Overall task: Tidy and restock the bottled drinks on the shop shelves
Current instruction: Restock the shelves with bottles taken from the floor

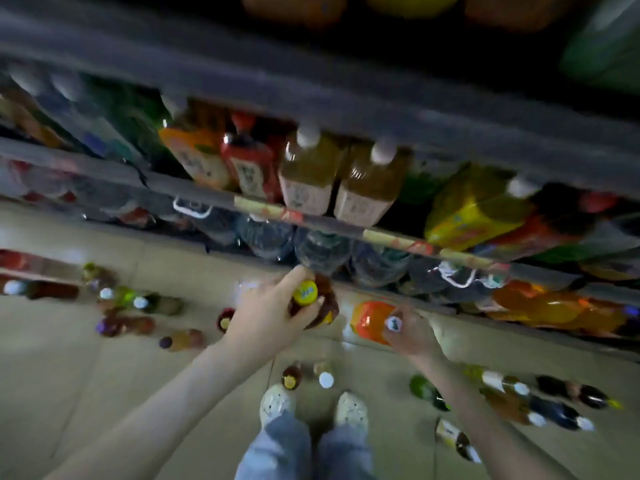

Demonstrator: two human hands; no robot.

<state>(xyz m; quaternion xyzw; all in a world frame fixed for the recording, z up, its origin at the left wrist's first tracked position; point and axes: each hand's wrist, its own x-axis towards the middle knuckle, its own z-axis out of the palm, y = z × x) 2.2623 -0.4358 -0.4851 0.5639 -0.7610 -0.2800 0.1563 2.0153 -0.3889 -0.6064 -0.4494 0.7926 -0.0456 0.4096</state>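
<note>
The left hand (273,315) has its fingers curled round the shoulder of a dark brown bottle (325,308). The yellow cap (305,292) pokes up between thumb and forefinger. The right hand (414,336) grips an orange-labelled bottle (370,320) at its top end, fingers clamped close about the white cap (393,323); blur hides exactly how they lie. Both bottles are held just before the lower shelf edge (391,239), side by side but apart. Tea bottles (308,174) stand on the shelf above, and loose bottles (138,303) are scattered over the tiled floor (69,375) around the pale shoes (277,403).
</note>
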